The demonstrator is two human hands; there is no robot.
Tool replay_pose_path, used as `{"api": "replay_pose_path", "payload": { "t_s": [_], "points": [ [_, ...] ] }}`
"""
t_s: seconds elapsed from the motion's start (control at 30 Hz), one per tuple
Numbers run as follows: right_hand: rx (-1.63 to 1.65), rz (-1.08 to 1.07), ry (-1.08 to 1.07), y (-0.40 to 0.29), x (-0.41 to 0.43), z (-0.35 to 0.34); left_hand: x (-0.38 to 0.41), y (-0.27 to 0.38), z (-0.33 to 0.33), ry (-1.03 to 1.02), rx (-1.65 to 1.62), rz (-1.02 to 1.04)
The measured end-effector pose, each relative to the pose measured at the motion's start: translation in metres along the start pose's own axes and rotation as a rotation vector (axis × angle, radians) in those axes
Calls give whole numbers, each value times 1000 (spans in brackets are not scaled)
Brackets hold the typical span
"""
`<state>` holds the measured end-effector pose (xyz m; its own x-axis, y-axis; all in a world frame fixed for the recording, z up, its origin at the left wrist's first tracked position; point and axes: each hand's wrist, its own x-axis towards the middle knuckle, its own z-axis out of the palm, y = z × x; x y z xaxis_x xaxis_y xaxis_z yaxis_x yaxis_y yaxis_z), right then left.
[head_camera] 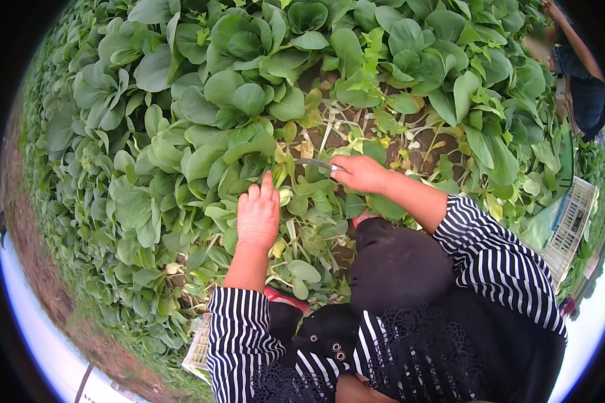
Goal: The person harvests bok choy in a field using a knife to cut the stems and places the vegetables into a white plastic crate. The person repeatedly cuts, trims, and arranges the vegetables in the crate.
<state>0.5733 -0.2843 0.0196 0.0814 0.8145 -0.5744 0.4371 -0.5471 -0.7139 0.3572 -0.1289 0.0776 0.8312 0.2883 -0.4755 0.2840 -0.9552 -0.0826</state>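
Observation:
My right hand [359, 173] grips a small sickle-like knife [312, 162]. Its curved metal blade points left, close to the stems of a bok choy plant. My left hand [258, 211] reaches in among the bok choy leaves [201, 156], back of the hand up and index finger stretched forward. A pale green stem base [285, 197] shows just right of that hand. The thumb and palm are hidden, so I cannot tell whether the fingers hold the plant. Cut stumps, loose leaves and yellowed leaves [306, 149] lie on the soil beyond the blade.
Dense bok choy [242, 45] stands ahead and to the left. A light plastic crate [572, 226] sits at the right, and another crate [199, 342] behind my left arm. Another person [582, 85] is at the upper right. My knee [398, 262] is close below my right forearm.

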Motion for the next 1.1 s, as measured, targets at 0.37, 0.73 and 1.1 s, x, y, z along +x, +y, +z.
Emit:
{"api": "replay_pose_path", "payload": {
  "t_s": [0.37, 0.73, 1.1],
  "points": [
    [-26, 36, -36, -3, 42, 24, 3, -1, -3, 23, -3, -25],
    [28, 50, -141, -4, 59, 32, 0, -4, 4, 104, -38, -44],
    [-177, -12, -87, -11, 56, 40, 0, 0, 7, 136, -46, -49]
  ]
}}
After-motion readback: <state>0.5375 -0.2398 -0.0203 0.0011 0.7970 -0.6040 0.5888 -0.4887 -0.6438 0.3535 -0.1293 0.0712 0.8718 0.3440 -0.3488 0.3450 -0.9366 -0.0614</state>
